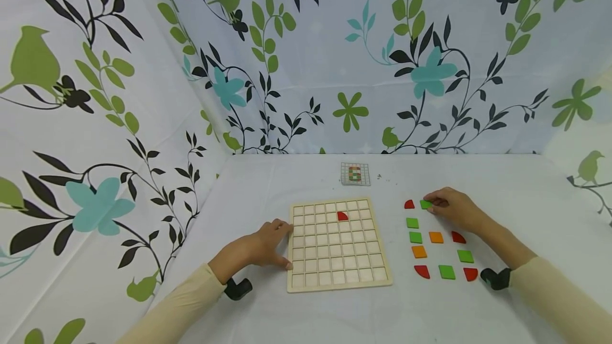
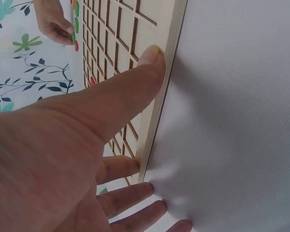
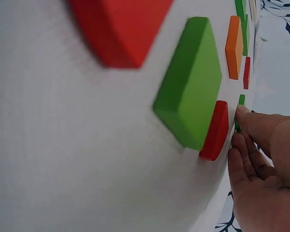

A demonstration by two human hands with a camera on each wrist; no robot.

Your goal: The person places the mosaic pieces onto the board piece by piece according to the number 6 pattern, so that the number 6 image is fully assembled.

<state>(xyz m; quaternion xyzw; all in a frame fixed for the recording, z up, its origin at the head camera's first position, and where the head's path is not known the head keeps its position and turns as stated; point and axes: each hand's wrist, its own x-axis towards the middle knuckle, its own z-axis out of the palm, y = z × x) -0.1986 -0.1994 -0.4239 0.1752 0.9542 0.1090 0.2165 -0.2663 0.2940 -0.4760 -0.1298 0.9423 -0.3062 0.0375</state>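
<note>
A wooden grid board [image 1: 340, 286] lies flat on the table, with one red quarter-circle tile [image 1: 342, 216] in a cell of its upper part. My left hand [image 1: 269, 244] rests at the board's left edge. In the left wrist view its thumb [image 2: 152, 55] lies on the rim, and the other fingers are spread along the side. To the right of the board, my right hand [image 1: 456, 208] pinches a green square tile [image 1: 425, 204] between thumb and fingers at the far end of the loose tiles. The right wrist view shows that green tile [image 3: 241, 99] partly hidden by the fingertips.
Loose green squares [image 1: 447, 272], orange squares [image 1: 436, 237] and red quarter-circles [image 1: 422, 272] lie right of the board. Behind it sits a small card [image 1: 355, 173] with a coloured grid pattern. Patterned cloth [image 1: 306, 94] hangs at the back and left side.
</note>
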